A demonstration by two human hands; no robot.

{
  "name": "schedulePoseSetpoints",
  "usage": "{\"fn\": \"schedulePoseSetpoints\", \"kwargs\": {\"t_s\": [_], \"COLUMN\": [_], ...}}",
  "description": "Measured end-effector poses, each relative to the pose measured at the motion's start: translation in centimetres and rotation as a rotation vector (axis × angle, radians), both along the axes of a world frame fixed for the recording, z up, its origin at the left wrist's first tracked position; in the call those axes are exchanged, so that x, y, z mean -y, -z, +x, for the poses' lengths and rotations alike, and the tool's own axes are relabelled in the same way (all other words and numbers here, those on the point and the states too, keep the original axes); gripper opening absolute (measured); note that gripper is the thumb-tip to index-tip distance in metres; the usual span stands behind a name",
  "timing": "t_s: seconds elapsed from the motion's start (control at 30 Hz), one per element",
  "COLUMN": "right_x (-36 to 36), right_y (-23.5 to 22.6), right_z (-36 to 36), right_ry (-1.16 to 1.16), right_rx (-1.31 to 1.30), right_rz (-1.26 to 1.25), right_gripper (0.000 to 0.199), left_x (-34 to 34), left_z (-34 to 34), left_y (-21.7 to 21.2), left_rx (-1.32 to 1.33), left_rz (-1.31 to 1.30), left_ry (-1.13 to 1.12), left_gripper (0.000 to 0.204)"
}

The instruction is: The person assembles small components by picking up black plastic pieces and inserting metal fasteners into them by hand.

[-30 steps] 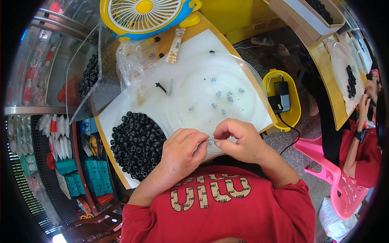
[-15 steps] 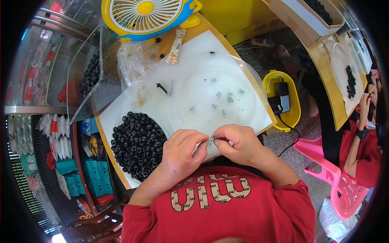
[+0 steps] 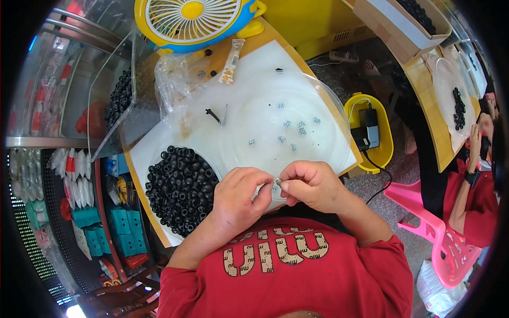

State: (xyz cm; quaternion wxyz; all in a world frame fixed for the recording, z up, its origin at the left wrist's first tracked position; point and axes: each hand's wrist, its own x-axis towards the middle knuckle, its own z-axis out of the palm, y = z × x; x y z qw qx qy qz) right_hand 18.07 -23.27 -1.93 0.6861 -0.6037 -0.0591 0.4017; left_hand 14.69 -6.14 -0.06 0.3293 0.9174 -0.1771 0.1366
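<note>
My left hand [image 3: 242, 197] and my right hand [image 3: 311, 185] meet at the near edge of the table, fingertips pinched together on a tiny silvery part [image 3: 276, 182]. Just left of my left hand a shallow dish holds a heap of small black rubber rings [image 3: 180, 188]. Beyond my hands lies a large clear plastic tray [image 3: 323, 114] with several small metal parts [image 3: 295, 129] scattered on it. What my fingers hold is mostly hidden between them.
A yellow and blue desk fan [image 3: 193, 21] stands at the far edge, beside a crumpled plastic bag [image 3: 177, 85] and a clear bin of black rings [image 3: 121, 98]. A yellow basket with a charger [image 3: 371, 135] hangs at right. Another person in red [image 3: 472, 196] sits by a pink chair [image 3: 440, 233].
Both hands stayed at the near table edge; the fingers shifted slightly while pinching the small part together.
</note>
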Motion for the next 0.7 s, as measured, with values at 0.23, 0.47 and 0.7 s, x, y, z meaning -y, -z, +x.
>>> {"fn": "schedulePoseSetpoints", "kwargs": {"t_s": [0.23, 0.47, 0.7], "right_x": [-1.1, -1.1, -0.3], "right_y": [1.4, 1.7, 1.2], "right_z": [-0.6, -1.0, -0.4], "right_ry": [0.177, 0.197, 0.015], "right_rx": [1.123, 1.183, -0.448], "right_rz": [-0.257, -0.246, 0.315], "right_gripper": [0.004, 0.009, 0.015], "left_x": [-0.1, -1.0, -0.5], "left_z": [-0.4, -0.8, -0.8], "left_y": [-0.4, 0.4, 0.0], "left_rx": [-0.408, -0.865, -0.552], "left_rz": [-0.243, -0.627, -0.426], "left_ry": [-0.121, -0.205, -0.121], "left_gripper": [0.009, 0.007, 0.006]}}
